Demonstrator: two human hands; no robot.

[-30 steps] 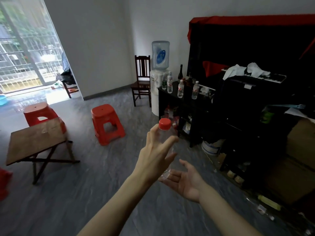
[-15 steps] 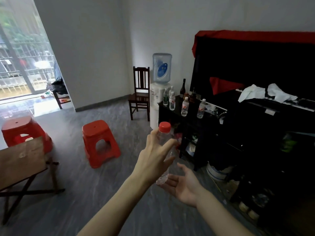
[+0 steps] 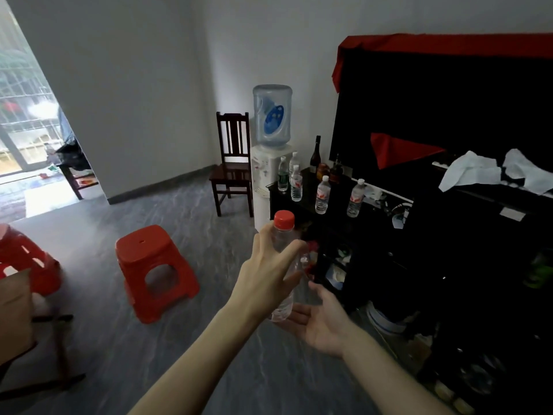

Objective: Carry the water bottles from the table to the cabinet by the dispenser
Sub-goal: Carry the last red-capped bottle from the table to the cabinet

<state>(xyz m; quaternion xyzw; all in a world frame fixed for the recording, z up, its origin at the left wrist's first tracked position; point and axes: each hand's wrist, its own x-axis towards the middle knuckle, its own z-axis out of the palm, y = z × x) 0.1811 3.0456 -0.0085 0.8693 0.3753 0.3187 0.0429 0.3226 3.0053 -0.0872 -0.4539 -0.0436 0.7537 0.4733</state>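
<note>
My left hand grips a clear water bottle with a red cap, held upright in front of me. My right hand is spread palm-up just under and beside the bottle's base, fingers straight. Ahead stands a black cabinet next to a white water dispenser with a blue jug. Several small water bottles stand on the cabinet top. A corner of the wooden folding table shows at the left edge.
Two red plastic stools stand on the grey floor to my left. A dark wooden chair sits beside the dispenser. Wine bottles stand at the cabinet's back. A large black unit with red cloth fills the right.
I have walked closer to the cabinet and dispenser; the table has slid out to the left edge. Both hands keep the same pose round the bottle.
</note>
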